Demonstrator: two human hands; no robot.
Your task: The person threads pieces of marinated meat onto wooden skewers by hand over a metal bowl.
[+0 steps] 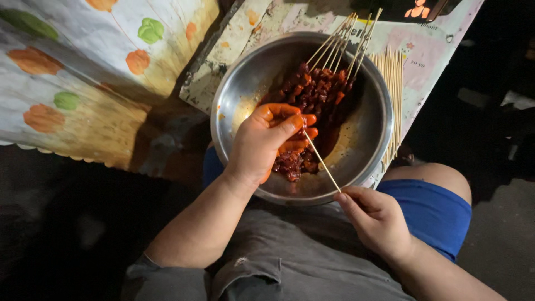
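A steel bowl (368, 139) holds red marinated meat pieces (312, 92) and several loaded skewers whose sticks lean on the far rim. My left hand (262, 142), fingers stained with red sauce, is inside the bowl pinching a meat piece (295, 146) at the tip of a thin bamboo skewer (323, 163). My right hand (376, 220) holds the skewer's near end just outside the bowl's front rim. More meat (292, 164) lies under my left fingers.
A bundle of bare bamboo skewers (393, 78) lies on the papered surface (429, 50) right of the bowl. A flowered cloth (83, 72) covers the left. A phone screen (418, 8) glows at the top. My knees in blue shorts (434, 212) sit below.
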